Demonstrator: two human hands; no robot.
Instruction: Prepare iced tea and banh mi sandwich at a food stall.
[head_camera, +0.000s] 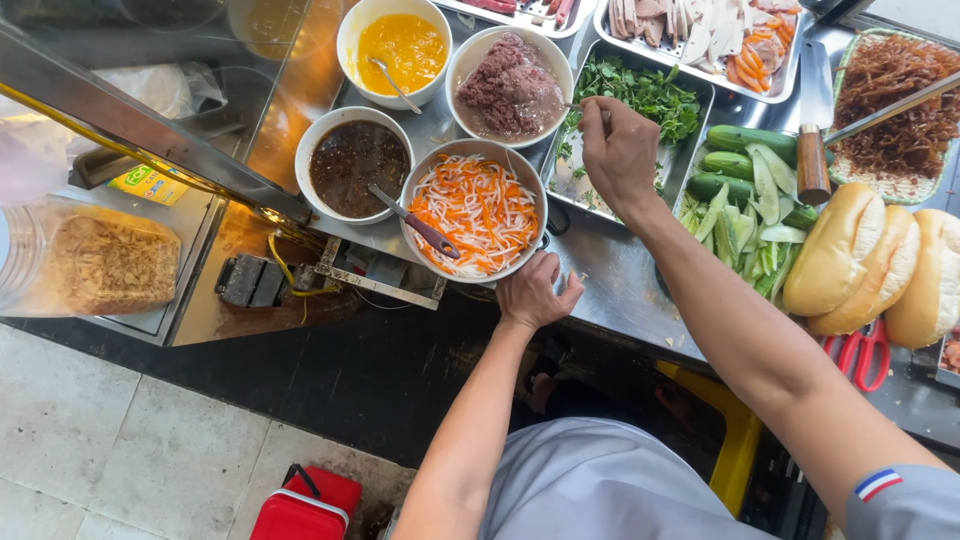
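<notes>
My left hand (535, 293) rests with spread fingers against the near rim of a steel bowl of shredded carrot and white radish (480, 210), in which a dark-handled spoon (415, 222) lies. My right hand (618, 150) is closed on the thin metal handle of a utensil (577, 105). That utensil reaches into a white bowl of minced reddish meat (510, 88). The hand hovers over a steel tray of green herbs (650, 95).
On the steel counter (610, 280) stand a bowl of dark sauce (355, 165), a bowl of yellow sauce (403, 47), cucumbers (750, 170), bread rolls (865, 265), a knife (812, 120), red scissors (865, 352) and a basket of brown shreds (895, 105). A red box (305, 505) sits on the floor.
</notes>
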